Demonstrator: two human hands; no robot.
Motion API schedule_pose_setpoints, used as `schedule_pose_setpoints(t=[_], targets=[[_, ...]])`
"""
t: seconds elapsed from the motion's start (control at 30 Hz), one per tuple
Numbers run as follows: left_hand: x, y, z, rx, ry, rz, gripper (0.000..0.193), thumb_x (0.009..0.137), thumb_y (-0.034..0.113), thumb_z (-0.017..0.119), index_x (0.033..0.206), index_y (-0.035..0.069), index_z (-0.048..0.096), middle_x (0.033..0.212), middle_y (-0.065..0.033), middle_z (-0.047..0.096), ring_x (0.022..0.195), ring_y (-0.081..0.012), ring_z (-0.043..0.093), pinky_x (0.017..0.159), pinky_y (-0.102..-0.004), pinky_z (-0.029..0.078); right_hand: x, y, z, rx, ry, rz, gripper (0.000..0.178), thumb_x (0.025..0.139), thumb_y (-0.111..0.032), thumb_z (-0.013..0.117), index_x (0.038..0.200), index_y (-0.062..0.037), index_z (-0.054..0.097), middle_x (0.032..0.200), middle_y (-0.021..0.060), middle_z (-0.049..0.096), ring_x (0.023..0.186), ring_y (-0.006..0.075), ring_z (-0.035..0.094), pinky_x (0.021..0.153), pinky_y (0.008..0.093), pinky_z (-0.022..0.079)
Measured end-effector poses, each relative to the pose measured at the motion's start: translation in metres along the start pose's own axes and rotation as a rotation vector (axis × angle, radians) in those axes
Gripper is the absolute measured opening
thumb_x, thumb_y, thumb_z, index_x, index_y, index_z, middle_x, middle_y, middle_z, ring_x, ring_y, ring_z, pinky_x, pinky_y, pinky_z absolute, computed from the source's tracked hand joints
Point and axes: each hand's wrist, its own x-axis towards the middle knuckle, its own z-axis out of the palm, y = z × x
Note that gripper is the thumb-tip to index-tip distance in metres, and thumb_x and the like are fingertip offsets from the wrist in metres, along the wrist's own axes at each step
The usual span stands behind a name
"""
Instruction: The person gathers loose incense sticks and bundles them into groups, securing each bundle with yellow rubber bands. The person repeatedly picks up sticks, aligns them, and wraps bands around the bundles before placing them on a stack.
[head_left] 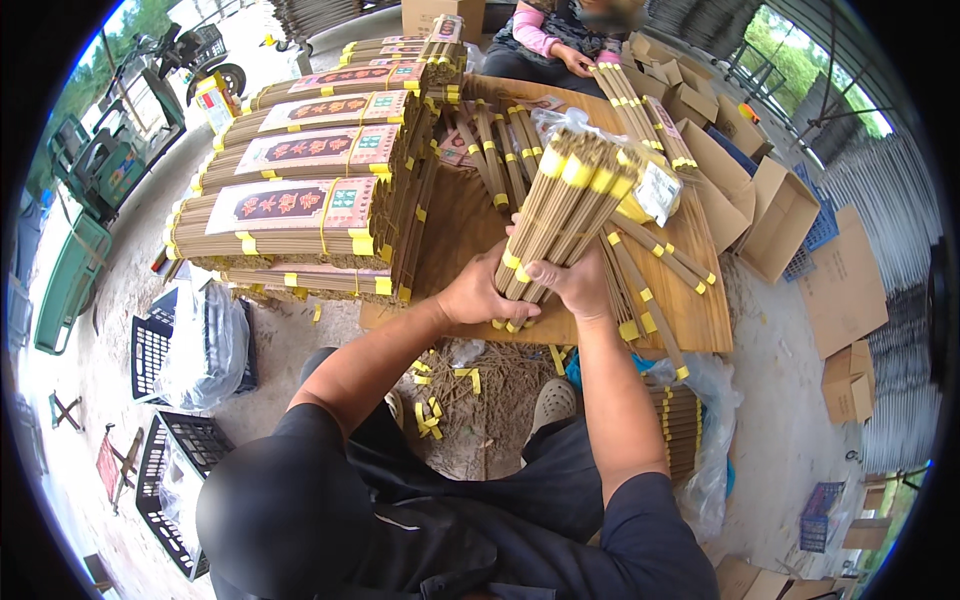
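Observation:
Both my hands grip a thick cluster of brown incense sticks (pixel 560 220), made of several bundles banded with yellow paper. It stands tilted over the wooden table (pixel 455 215), leaning up and to the right. My left hand (pixel 474 287) wraps its lower left side. My right hand (pixel 578 280) closes on its lower right side, with the thumb across the front. To the left rises a tall stack of incense packs (pixel 300 210) with red and pink paper labels. Loose yellow-banded bundles (pixel 665 252) lie right of my hands. A clear plastic bag (pixel 655 192) lies behind them.
Across the table sits another person, a hand (pixel 574 62) near some bundles. Cardboard boxes (pixel 775 205) stand at the right. Black crates (pixel 165 480) are on the left floor. Under the table, a plastic-lined container holds incense bundles (pixel 677 430); yellow paper scraps (pixel 430 415) litter the ground.

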Motion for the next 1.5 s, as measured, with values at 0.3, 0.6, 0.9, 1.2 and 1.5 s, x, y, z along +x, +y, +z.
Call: schedule_pose_setpoints(t=[0.3, 0.6, 0.9, 1.2, 1.5], targets=[[-0.011, 0.102, -0.008, -0.321, -0.046, -0.266, 0.066, 0.097, 0.04, 0.074, 0.138, -0.007, 0.053, 0.125, -0.0135, 0.066, 0.113, -0.0211, 0.065, 0.103, -0.0351, 0.051, 0.01, -0.06, -0.005, 0.437, 0.263, 0.447, 0.061, 0.093, -0.039, 0.069, 0.132, 0.0059, 0.057, 0.115, 0.0229, 0.071, 0.094, 0.0314, 0.074, 0.085, 0.0429, 0.064], [-0.009, 0.133, -0.014, 0.793, 0.028, 0.976, 0.077, 0.076, 0.027, 0.087, 0.142, 0.009, 0.054, 0.14, -0.0221, 0.061, 0.137, -0.0419, 0.054, 0.118, -0.0595, 0.035, -0.019, -0.098, 0.041, 0.763, 0.232, 0.627, 0.048, 0.101, -0.033, 0.066, 0.136, -0.0019, 0.055, 0.123, 0.0152, 0.068, 0.097, 0.0191, 0.073, 0.076, 0.0336, 0.064], [-0.014, 0.141, -0.006, 0.229, 0.363, 0.518, 0.078, 0.065, 0.027, 0.095, 0.128, -0.002, 0.06, 0.111, -0.0112, 0.075, 0.101, -0.0169, 0.072, 0.094, -0.035, 0.056, -0.019, -0.084, 0.014, -0.229, 0.194, 0.0, 0.076, 0.098, -0.058, 0.063, 0.141, 0.0041, 0.053, 0.136, 0.0127, 0.061, 0.126, 0.0221, 0.057, 0.107, 0.0403, 0.045], [0.013, 0.111, -0.005, -0.126, 0.239, 0.192, 0.086, 0.066, 0.026, 0.097, 0.136, -0.001, 0.054, 0.123, -0.0101, 0.069, 0.11, -0.0151, 0.065, 0.102, -0.0347, 0.052, 0.022, -0.095, 0.04, 0.087, 0.074, -0.252, 0.101, 0.076, -0.048, 0.092, 0.147, 0.0026, 0.039, 0.14, 0.0144, 0.057, 0.128, 0.0231, 0.057, 0.11, 0.0389, 0.045], [0.02, 0.072, -0.006, 0.091, 0.207, 0.179, 0.101, 0.064, 0.029, 0.1, 0.144, 0.0, 0.048, 0.128, -0.0158, 0.068, 0.119, -0.0208, 0.066, 0.105, -0.0382, 0.051, 0.031, -0.08, 0.035, 0.071, 0.194, -0.21, 0.08, 0.075, -0.02, 0.095, 0.137, 0.0012, 0.048, 0.124, 0.0118, 0.067, 0.11, 0.0198, 0.069, 0.095, 0.0354, 0.056]])
